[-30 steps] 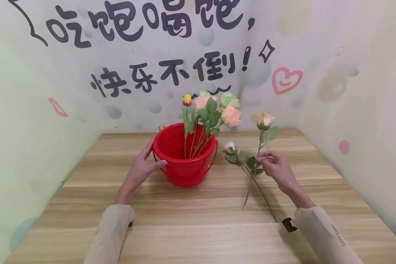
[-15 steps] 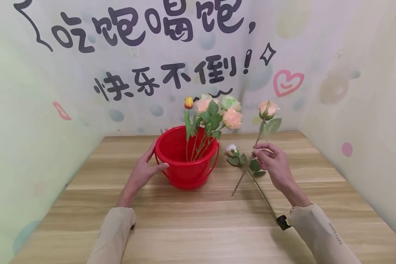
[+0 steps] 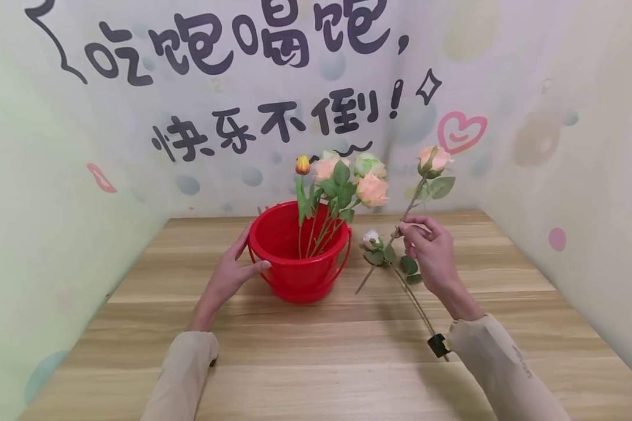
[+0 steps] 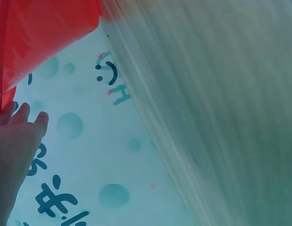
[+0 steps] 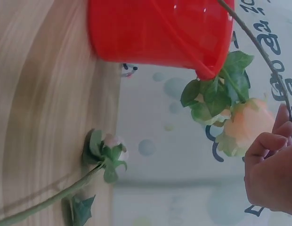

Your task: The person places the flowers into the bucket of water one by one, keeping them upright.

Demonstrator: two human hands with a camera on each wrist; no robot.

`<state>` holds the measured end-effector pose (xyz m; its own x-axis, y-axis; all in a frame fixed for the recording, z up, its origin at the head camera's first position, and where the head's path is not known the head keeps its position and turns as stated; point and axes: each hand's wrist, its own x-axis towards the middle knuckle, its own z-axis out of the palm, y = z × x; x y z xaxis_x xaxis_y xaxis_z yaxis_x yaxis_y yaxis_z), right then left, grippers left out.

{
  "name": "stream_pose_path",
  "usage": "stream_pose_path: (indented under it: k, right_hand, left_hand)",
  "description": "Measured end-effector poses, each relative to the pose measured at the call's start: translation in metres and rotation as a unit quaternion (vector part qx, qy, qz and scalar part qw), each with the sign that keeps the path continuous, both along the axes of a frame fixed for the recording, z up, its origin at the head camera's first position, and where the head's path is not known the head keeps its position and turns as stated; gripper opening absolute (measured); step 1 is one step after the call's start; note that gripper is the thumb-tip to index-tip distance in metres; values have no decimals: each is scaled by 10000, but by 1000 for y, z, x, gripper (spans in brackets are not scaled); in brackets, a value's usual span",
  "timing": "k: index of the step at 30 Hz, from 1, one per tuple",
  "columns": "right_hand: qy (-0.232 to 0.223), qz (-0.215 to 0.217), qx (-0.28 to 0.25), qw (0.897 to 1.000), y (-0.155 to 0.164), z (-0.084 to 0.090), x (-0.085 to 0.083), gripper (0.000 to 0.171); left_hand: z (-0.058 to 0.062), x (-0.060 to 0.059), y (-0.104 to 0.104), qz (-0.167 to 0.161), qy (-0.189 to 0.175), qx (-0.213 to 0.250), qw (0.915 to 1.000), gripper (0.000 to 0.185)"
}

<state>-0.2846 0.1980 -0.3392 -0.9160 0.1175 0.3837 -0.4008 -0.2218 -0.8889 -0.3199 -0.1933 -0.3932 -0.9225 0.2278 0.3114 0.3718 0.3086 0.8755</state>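
Observation:
A red bucket [image 3: 301, 282] stands on the wooden table, its handle hanging down. My left hand [image 3: 232, 277] rests against its left side, fingers fairly straight and the thumb at the front by the rim. In the bucket lean an orange-yellow tulip [image 3: 302, 166], pink roses [image 3: 372, 190] and a pale green rose [image 3: 369, 165]. Right of the bucket, my right hand [image 3: 429, 252] pinches the stem of a peach-pink rose [image 3: 435, 161], bloom up and tilted right, the stem end pointing down left. Below that hand, a white rose [image 3: 371, 238] lies on the table.
The wooden table [image 3: 305, 368] reaches back to a printed cloth wall [image 3: 205, 175], with more cloth at both sides. A black strap piece [image 3: 438, 345] at the right sleeve overlaps the white rose's stem [image 3: 418, 307].
My right hand has lifted the peach-pink rose up and slightly left, its stem end swinging toward the bucket. My left hand stays at the bucket. The head view has shifted slightly.

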Motion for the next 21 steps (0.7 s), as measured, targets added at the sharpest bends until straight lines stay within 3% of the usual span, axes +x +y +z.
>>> stream_pose_path:
  k: [10,21]
  right_hand:
    - [-4,-279,-714,9971,-27,21,-10,12]
    - [42,-737,-1180,9903,-40,27,-24,9]
  left_hand:
    - [-1,0,-3,14,-7,-10,10000,91]
    - [-2,1,-2,-22,110,18,9999,92]
